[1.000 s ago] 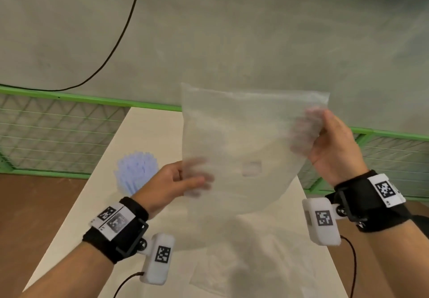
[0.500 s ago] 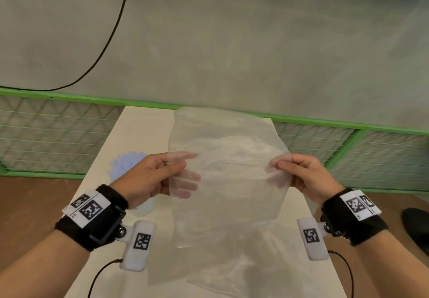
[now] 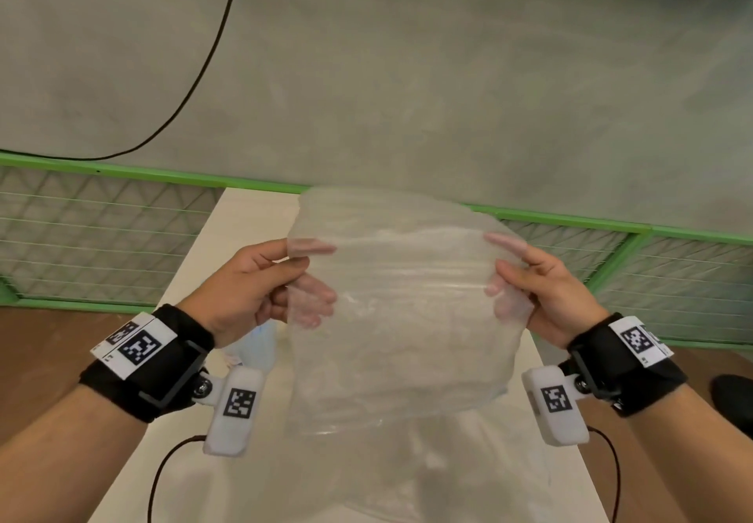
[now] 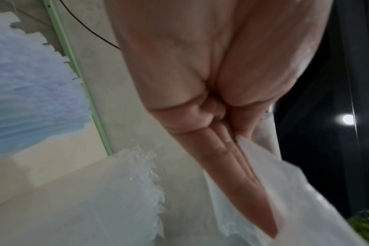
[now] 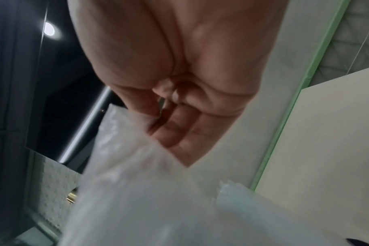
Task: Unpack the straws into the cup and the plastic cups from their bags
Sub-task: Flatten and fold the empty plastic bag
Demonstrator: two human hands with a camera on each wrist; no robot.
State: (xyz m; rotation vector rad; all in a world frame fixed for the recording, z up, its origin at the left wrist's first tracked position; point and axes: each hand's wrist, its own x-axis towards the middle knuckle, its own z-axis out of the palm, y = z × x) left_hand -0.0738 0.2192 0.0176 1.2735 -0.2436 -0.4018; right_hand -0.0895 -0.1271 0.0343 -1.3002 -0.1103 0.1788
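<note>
Item: bag (image 3: 401, 310), clear plastic, held in the air above the bench (image 3: 244, 229).

Change: a second ago the bag was stretched tall and flat, the right hand (image 3: 550, 298) high at its top corner and the left hand (image 3: 248, 290) lower on its side edge. Now both hands sit level at the bag's upper corners, closer to the body, and the top edge has slumped into a soft curve. The bag hangs limp and looks empty; whether anything remains inside cannot be told. Judged meaning: this bag is likely spent and ready to be folded or set aside.

Left hand: left of the bag, palm inward, thumb in front of the film, fingers (image 3: 313, 302) behind it and seen through it. Grip: pinched on the bag's left upper edge.

Right hand: right of the bag, mirrored pose, thumb in front, fingers behind the film. Grip: pinched on the bag's right upper edge.

Straws (image 4: 32, 99): pale blue bundle, standing on the bench left of the bag; its holder is mostly hidden behind the left wrist.

More clear plastic (image 3: 387, 482) lies crumpled on the bench below the bag.
</note>
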